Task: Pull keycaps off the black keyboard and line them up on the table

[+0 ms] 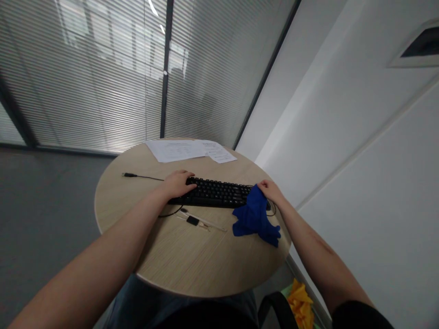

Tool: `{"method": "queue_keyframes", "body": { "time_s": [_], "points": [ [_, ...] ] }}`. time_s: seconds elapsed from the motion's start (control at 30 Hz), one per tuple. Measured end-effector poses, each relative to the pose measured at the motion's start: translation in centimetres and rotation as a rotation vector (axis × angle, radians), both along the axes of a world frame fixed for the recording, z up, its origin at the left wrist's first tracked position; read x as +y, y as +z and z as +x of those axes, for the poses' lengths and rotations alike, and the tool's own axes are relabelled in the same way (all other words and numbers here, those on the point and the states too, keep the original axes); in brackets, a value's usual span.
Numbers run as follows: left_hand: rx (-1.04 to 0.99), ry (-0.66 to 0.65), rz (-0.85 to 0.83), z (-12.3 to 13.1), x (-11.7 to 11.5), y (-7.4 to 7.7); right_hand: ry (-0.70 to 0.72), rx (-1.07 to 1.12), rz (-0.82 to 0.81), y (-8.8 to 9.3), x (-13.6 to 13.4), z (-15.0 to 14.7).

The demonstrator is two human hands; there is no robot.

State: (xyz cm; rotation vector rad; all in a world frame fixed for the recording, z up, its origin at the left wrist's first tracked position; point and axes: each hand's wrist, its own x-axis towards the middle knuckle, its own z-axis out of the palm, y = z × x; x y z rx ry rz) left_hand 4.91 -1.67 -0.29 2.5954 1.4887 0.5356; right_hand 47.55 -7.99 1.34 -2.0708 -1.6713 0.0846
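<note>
A black keyboard (219, 193) lies across the far half of a round wooden table (192, 256). My left hand (178, 183) rests on the keyboard's left end, fingers curled over the keys and holding the end. My right hand (269, 189) is at the keyboard's right end, pinching a blue cloth (255, 218) that drapes down onto the table in front of the keyboard.
The keyboard's cable with a USB plug (128, 175) trails left. A thin clear stick with a small black part (197, 221) lies in front of the keyboard. Paper sheets (188, 150) sit at the far edge. Blinds and a white wall stand behind; an orange object (301, 304) is on the floor.
</note>
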Motion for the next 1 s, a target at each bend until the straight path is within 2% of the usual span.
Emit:
{"method": "queue_keyframes", "body": {
  "time_s": [0.23,0.53,0.83,1.0],
  "points": [
    [0.075,-0.009,-0.022,0.3,-0.6,0.0,-0.006,-0.114,-0.078,-1.9,1.6,-1.8],
    [0.124,0.129,-0.070,1.3,-1.8,0.4,-0.051,-0.197,-0.155,-1.5,2.3,-1.7],
    [0.085,0.134,-0.104,1.3,-1.5,0.4,0.071,-0.189,-0.197,-1.2,-1.3,-1.8],
    [0.094,0.143,-0.116,1.4,-1.6,0.5,0.077,-0.147,-0.211,-0.8,-3.0,-1.4]
  ]
}}
